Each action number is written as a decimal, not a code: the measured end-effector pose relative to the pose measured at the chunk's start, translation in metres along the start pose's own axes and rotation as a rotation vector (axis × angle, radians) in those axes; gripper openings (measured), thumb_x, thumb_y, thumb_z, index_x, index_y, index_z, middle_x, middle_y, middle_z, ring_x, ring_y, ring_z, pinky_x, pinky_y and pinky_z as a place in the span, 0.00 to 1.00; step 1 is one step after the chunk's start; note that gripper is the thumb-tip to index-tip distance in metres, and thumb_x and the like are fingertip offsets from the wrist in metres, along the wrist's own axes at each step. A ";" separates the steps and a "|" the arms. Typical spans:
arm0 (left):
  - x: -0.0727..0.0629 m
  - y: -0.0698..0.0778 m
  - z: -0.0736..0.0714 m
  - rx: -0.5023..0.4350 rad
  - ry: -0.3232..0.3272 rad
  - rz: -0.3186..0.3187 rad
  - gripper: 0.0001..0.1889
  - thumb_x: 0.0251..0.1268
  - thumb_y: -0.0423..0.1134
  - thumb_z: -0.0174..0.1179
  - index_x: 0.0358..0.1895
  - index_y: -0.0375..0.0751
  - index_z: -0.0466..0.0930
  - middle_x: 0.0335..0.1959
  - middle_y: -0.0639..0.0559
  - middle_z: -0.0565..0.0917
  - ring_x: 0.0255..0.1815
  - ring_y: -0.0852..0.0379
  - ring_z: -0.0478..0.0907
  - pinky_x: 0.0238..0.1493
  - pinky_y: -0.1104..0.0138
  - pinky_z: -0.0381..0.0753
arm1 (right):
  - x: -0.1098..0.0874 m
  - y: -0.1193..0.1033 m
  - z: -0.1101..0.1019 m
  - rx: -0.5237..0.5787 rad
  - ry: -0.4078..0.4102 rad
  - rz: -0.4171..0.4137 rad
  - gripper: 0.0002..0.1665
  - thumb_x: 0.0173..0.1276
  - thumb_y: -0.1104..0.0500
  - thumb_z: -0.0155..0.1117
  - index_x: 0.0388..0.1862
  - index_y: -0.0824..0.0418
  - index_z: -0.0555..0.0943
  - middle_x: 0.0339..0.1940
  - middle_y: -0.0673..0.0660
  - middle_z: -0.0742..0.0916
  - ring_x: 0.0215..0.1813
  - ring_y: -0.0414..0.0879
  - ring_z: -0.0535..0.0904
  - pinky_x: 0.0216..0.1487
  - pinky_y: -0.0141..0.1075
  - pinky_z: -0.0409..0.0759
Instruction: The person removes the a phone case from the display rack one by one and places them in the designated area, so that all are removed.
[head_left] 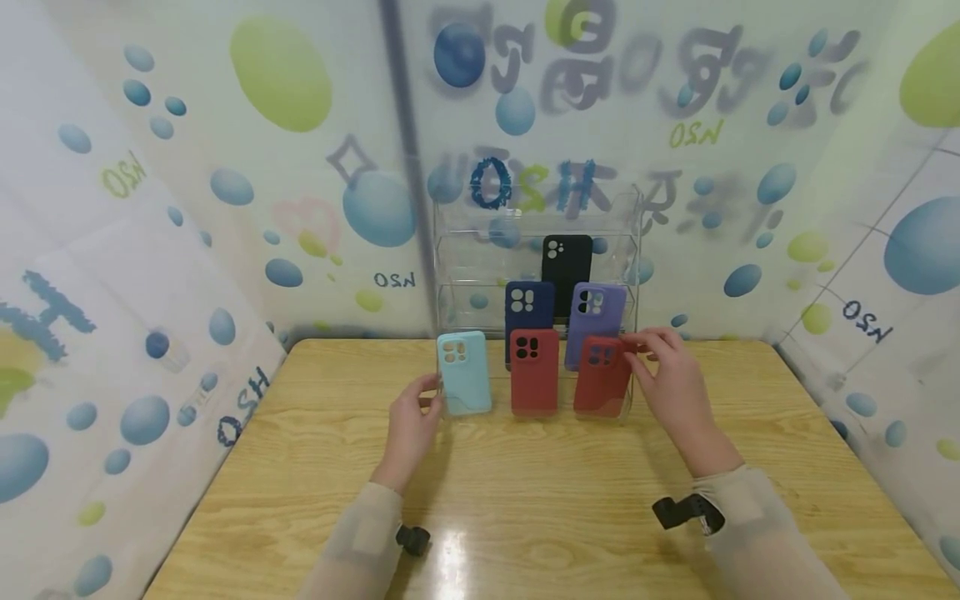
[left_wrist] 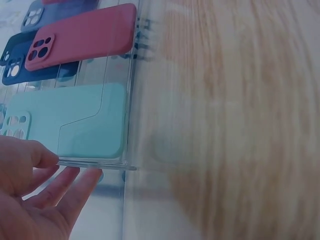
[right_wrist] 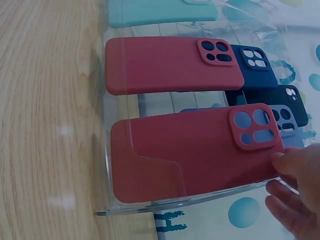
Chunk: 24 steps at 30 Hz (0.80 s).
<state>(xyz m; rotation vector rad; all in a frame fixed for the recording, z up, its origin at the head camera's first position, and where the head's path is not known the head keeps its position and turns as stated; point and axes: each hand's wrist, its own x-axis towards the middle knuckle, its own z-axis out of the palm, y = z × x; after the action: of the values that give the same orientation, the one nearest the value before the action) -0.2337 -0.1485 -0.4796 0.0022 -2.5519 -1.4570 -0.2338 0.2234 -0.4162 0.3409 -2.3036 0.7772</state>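
A clear tiered display stand holds several phone cases, leaning back on its steps. My left hand is at the stand's lower left side, its thumb and fingers at the clear edge beside the light blue phone case. On the right, my right hand pinches the upper outer edge of a red phone case in the front row; its thumb shows at that edge in the right wrist view, and part of the fingers is hidden. A second red phone case stands in the middle of that row.
Behind the front row stand a dark blue case, a purple case and, higher up, a black case. The stand is at the back of the wooden table, against a printed curtain.
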 end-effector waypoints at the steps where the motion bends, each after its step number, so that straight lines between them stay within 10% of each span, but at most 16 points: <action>1: 0.000 0.000 0.000 0.000 0.000 -0.001 0.20 0.76 0.32 0.57 0.68 0.38 0.76 0.62 0.39 0.82 0.53 0.44 0.84 0.49 0.56 0.88 | 0.000 -0.001 -0.001 0.010 -0.005 0.007 0.12 0.67 0.70 0.71 0.49 0.65 0.86 0.46 0.62 0.83 0.44 0.59 0.84 0.45 0.56 0.85; 15: 0.001 -0.001 0.002 0.008 -0.003 0.008 0.20 0.77 0.33 0.57 0.68 0.38 0.75 0.62 0.40 0.82 0.53 0.43 0.83 0.48 0.57 0.88 | 0.004 -0.016 -0.016 0.039 -0.071 0.005 0.10 0.65 0.69 0.73 0.44 0.61 0.88 0.42 0.57 0.85 0.40 0.51 0.85 0.42 0.50 0.87; 24: 0.001 0.000 0.001 0.002 -0.015 0.000 0.20 0.76 0.32 0.57 0.68 0.38 0.75 0.63 0.39 0.81 0.55 0.42 0.83 0.48 0.57 0.88 | 0.009 -0.042 -0.022 0.065 -0.041 -0.057 0.11 0.63 0.67 0.76 0.43 0.58 0.89 0.40 0.53 0.86 0.40 0.46 0.85 0.41 0.22 0.80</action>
<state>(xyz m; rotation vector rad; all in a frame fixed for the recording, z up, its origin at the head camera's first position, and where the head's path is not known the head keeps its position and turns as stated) -0.2343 -0.1477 -0.4797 -0.0084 -2.5648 -1.4602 -0.2109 0.2038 -0.3789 0.4532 -2.2997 0.8247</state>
